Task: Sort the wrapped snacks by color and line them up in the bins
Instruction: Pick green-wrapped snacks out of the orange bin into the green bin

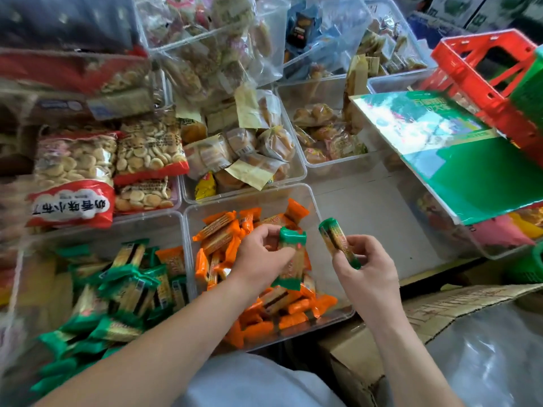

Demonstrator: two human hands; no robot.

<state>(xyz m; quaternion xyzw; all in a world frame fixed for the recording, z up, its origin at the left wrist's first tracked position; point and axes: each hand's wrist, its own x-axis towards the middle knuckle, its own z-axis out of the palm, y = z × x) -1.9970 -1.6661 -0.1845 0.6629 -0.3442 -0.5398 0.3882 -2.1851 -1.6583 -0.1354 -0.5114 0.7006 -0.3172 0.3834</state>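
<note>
Head view: my only camera, looking down on clear bins of snacks. Clock directions are read from the frame centre.

Green bin (pixel 164 227): at 8 o'clock, heaped with green packs (pixel 123 289) that lie every way and are not yet in rows. One orange stray (pixel 173 259) lies by its 3 o'clock wall, so I judge this bin needs sorting too.

Orange bin (pixel 235 201): at 6 o'clock, wall to wall with the green bin, with orange packs (pixel 293 318) piled loose inside. Both hands hang over it, so I take it the green misfits are being picked out here.

Left hand (pixel 258 257): over the orange pile, with fingers and thumb curled round the middle of the left pack (pixel 291 259).

Right hand (pixel 367 274): at 5 o'clock, near the orange bin's 3 o'clock side. Thumb and fingers pinch the lower half of the right pack (pixel 338 242).

Left pack: green, lifted off the pile, with its long axis near 12 to 6. The upper crimp points to 12 and the lower crimp hangs just above the orange packs.

Right pack: green, apart from the left pack. Its long axis runs 11 to 5, and its free end points to 11.

Grip, as I judge it: each pack is held by the body with at least one end free, which would let it go down lengthwise. Both belong at 8 o'clock in the green bin, parallel to their neighbours.
</note>
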